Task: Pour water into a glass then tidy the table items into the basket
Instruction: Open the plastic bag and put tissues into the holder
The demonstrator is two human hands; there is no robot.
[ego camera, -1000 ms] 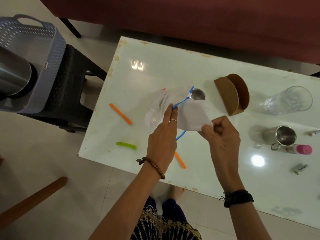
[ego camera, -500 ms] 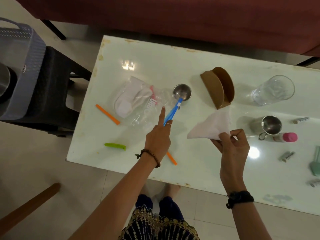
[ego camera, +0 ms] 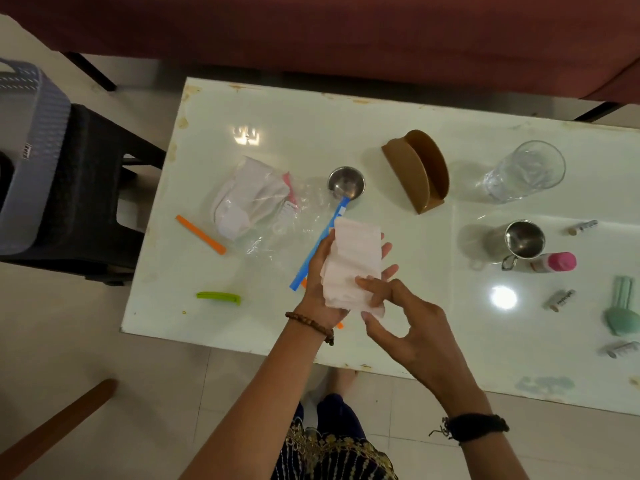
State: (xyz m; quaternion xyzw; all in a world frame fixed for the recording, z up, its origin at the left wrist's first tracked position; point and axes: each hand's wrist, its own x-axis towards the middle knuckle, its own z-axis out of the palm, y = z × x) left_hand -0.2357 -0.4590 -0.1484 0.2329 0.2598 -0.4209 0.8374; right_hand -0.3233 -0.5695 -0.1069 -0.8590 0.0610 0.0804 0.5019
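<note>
A stack of white paper napkins lies in my left hand, held over the near middle of the white table. My right hand touches the stack's lower edge with its fingertips. Behind the hands lies a clear plastic bag with more napkins inside. A blue-handled steel ladle lies beside the bag. The brown napkin holder stands empty at the back. A clear glass stands at the far right. The grey basket sits on a black stool at the left.
A steel mug, a pink-capped bottle, small tubes and a green tool lie on the right. An orange clip and a green clip lie on the left. A red sofa runs behind.
My left hand let go of the bag, which now lies on the table. The napkins went from my right hand into my left palm, and both hands came together.
</note>
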